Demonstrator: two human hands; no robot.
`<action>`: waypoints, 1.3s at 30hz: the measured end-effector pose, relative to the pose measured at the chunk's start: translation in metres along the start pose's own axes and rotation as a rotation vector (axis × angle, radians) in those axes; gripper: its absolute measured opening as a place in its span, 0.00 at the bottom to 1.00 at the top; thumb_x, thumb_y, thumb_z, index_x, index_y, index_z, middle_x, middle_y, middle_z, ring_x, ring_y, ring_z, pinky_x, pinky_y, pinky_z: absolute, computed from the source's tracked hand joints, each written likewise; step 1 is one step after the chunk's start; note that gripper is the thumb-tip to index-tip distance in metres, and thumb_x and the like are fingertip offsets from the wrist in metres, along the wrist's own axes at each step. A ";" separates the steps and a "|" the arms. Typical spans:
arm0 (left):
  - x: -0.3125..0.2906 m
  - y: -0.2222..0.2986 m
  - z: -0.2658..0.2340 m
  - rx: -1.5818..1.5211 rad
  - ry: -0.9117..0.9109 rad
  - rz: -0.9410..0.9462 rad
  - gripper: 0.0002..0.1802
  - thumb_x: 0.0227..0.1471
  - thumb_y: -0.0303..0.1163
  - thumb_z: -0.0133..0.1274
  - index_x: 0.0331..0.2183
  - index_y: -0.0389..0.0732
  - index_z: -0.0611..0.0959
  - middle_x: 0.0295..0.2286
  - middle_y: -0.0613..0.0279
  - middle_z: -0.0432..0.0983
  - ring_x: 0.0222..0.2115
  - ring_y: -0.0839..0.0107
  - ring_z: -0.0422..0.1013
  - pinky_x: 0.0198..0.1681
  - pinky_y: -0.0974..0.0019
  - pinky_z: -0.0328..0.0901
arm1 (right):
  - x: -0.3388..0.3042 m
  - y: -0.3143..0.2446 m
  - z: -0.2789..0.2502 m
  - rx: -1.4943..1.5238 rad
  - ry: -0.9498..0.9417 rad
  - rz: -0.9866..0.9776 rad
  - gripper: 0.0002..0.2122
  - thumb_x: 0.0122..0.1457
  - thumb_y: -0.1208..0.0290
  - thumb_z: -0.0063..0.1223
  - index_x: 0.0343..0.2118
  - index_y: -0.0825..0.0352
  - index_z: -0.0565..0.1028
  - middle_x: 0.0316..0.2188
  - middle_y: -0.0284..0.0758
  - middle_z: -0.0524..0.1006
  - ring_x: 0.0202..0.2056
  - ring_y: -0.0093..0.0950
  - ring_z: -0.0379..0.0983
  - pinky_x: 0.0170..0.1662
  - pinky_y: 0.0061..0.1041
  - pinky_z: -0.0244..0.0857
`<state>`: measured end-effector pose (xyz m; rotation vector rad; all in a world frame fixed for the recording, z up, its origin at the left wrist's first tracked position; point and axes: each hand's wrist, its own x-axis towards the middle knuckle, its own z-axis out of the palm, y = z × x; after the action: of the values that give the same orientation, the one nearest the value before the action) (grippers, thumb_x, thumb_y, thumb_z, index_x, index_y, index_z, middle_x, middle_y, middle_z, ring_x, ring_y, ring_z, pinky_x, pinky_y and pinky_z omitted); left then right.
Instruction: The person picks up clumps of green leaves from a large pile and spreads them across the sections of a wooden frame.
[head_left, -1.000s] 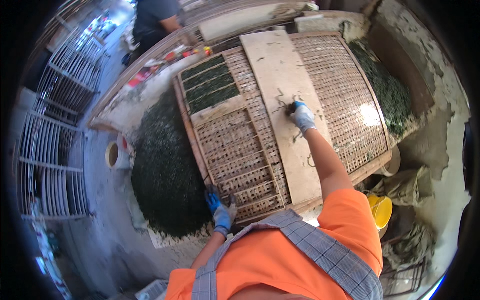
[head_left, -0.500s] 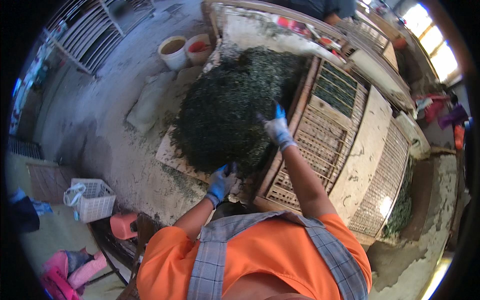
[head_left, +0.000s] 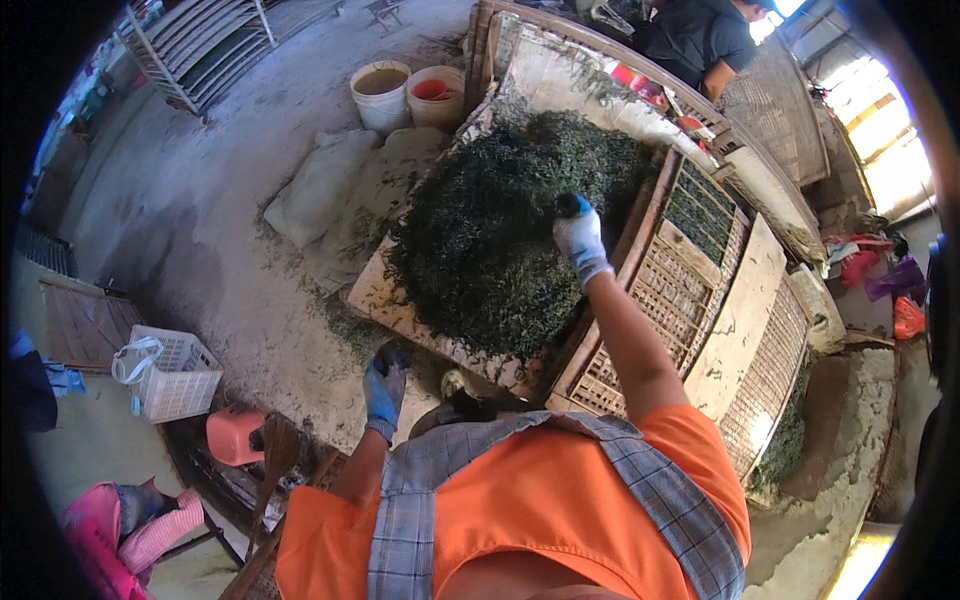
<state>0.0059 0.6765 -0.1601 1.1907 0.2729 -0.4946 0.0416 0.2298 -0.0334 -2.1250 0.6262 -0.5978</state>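
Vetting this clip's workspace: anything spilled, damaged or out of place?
Yes: dark-green scraps litter the floor left of the dark-green heap, apparently spilled. The cement surface at right also looks patchy, possibly flaking.

Grey floor (head_left: 190,200), bright window (head_left: 885,135)

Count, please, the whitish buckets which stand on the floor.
2. The left whitish bucket and the right whitish bucket, with something red inside, stand side by side on the floor, beyond and left of the dark green heap. Others may be hidden.
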 end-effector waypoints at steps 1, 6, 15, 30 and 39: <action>0.002 0.004 0.014 -0.239 0.080 -0.148 0.25 0.64 0.37 0.44 0.60 0.43 0.66 0.53 0.57 0.66 0.49 0.65 0.65 0.55 0.63 0.62 | 0.003 -0.012 -0.022 -0.160 0.004 -0.108 0.13 0.47 0.81 0.50 0.37 0.69 0.78 0.37 0.39 0.81 0.39 0.39 0.77 0.43 0.30 0.70; 0.050 0.068 0.100 -0.361 -0.304 -0.254 0.31 0.62 0.42 0.44 0.63 0.44 0.58 0.62 0.58 0.53 0.61 0.60 0.54 0.65 0.61 0.52 | 0.011 -0.165 -0.121 -0.344 0.026 -0.413 0.17 0.45 0.83 0.50 0.41 0.66 0.78 0.36 0.42 0.81 0.39 0.33 0.79 0.43 0.29 0.71; 0.060 0.251 0.355 -0.318 -1.779 -0.430 0.27 0.67 0.42 0.30 0.61 0.39 0.63 0.57 0.52 0.64 0.54 0.62 0.65 0.59 0.59 0.63 | 0.059 -0.327 -0.205 -1.449 0.258 -1.029 0.08 0.55 0.67 0.49 0.32 0.61 0.78 0.28 0.40 0.80 0.31 0.39 0.78 0.32 0.37 0.70; -0.032 0.265 0.397 0.062 -0.762 0.155 0.22 0.63 0.34 0.40 0.57 0.45 0.70 0.46 0.65 0.76 0.21 0.86 0.63 0.18 0.81 0.58 | -0.099 0.037 -0.003 -0.762 -0.610 0.515 0.41 0.52 0.63 0.58 0.69 0.50 0.48 0.68 0.47 0.46 0.66 0.48 0.51 0.61 0.41 0.59; 0.091 0.184 0.282 0.120 -1.009 -0.308 0.23 0.63 0.38 0.45 0.57 0.43 0.71 0.44 0.62 0.77 0.24 0.80 0.65 0.24 0.76 0.61 | -0.060 -0.073 -0.107 -0.399 -0.117 -0.005 0.16 0.50 0.67 0.55 0.43 0.60 0.79 0.37 0.45 0.80 0.39 0.44 0.77 0.44 0.38 0.72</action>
<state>0.1615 0.4448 0.0491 0.8833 -0.4555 -1.3209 -0.0527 0.2444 0.0727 -2.5121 0.7205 -0.3681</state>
